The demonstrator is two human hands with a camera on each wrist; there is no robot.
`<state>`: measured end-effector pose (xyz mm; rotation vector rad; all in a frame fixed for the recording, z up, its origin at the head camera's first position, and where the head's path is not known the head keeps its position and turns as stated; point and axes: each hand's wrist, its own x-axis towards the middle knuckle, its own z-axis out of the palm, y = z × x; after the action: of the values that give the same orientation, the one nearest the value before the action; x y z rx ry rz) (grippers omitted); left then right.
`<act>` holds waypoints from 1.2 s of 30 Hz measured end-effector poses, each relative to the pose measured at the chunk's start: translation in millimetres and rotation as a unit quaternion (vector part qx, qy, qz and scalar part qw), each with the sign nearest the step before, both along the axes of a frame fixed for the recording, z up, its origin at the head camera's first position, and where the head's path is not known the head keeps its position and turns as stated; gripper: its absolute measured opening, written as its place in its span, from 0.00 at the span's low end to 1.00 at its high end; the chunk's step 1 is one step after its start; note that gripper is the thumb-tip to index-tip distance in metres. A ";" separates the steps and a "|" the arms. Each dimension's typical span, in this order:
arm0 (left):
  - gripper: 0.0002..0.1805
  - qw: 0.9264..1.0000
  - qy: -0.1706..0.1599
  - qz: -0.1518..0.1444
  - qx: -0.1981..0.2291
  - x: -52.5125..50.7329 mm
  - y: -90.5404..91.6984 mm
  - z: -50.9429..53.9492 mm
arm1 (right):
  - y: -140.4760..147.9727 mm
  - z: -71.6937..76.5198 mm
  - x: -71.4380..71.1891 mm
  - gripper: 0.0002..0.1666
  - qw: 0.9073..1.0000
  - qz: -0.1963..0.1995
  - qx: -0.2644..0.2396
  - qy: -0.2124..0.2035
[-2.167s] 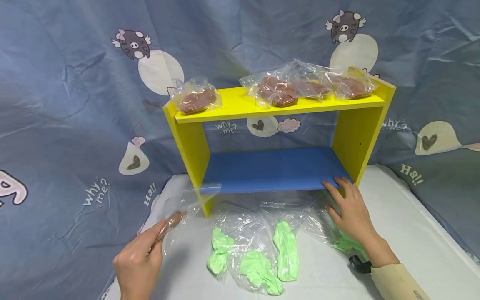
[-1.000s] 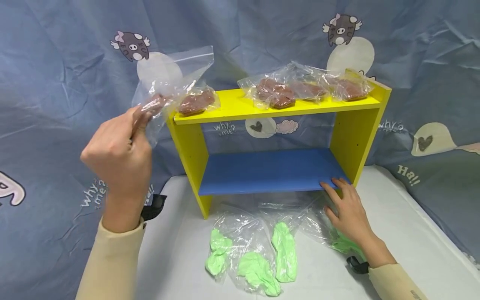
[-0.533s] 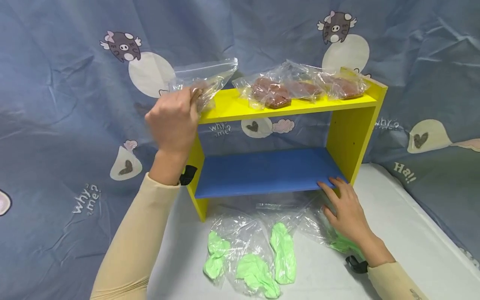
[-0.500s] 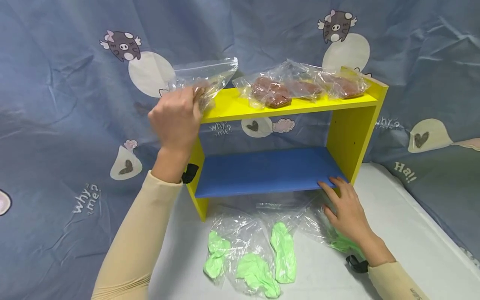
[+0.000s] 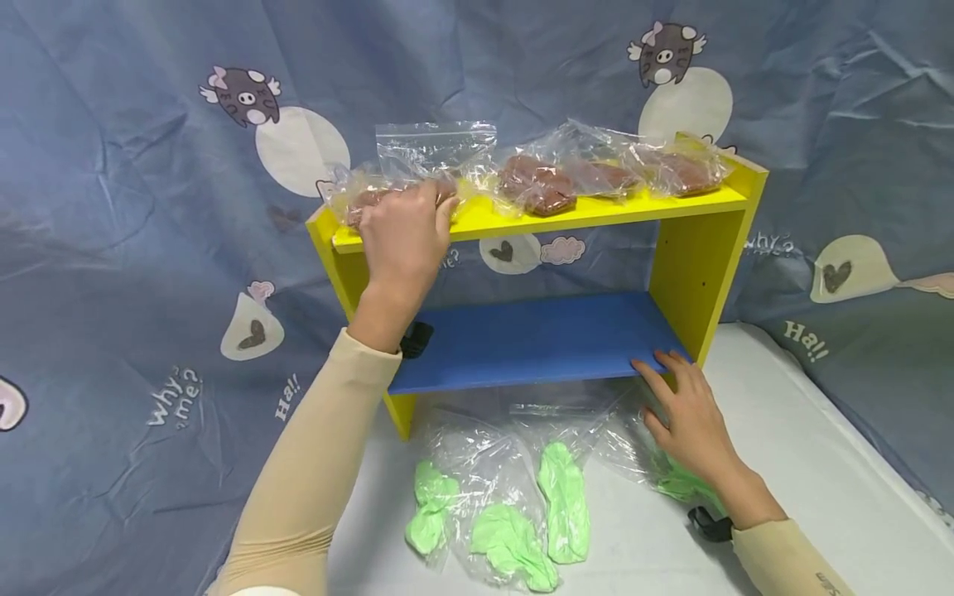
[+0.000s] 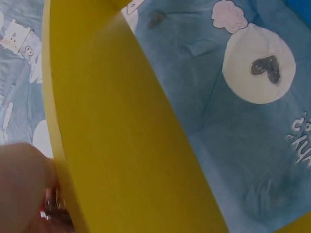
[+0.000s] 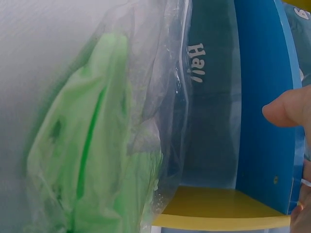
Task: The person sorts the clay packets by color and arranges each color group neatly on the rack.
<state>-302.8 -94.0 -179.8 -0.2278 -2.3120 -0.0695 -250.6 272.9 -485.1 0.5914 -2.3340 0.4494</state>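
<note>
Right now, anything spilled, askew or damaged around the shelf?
Nothing looks plainly spilled or damaged. The shelf stands upright; the clear bags of green material on the table in front lie rumpled and bunched together, merely untidy.

The head view is bright, with shiny spots on the clear bags (image 5: 440, 149) and a soft shadow on the worktop (image 5: 790, 430). The left wrist view looks dim and fuzzy.

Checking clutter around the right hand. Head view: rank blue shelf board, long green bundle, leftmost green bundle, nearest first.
1. Blue shelf board: the right hand touches its front edge, right end.
2. Long green bundle: bagged, on the white table, left of the hand.
3. Leftmost green bundle: farther left on the table.
</note>
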 end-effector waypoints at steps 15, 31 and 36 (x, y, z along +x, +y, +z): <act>0.40 0.993 0.056 -0.097 -0.046 -4.2 -1.5 -31.4 | 1.2 2.1 -2.3 0.45 1.000 0.003 0.009 -0.002; 0.51 0.997 -0.031 -0.052 -0.056 -0.8 23.2 -26.3 | 2.7 -0.9 5.1 0.45 1.000 -0.006 0.008 -0.006; 0.50 0.997 -0.002 -0.064 -0.053 -3.0 20.0 -21.7 | 1.4 4.4 1.8 0.45 1.000 -0.002 0.009 -0.009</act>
<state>-305.7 -74.1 -201.4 -0.4304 -2.3057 -0.0129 -248.8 274.3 -480.7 0.5929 -2.3579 0.4347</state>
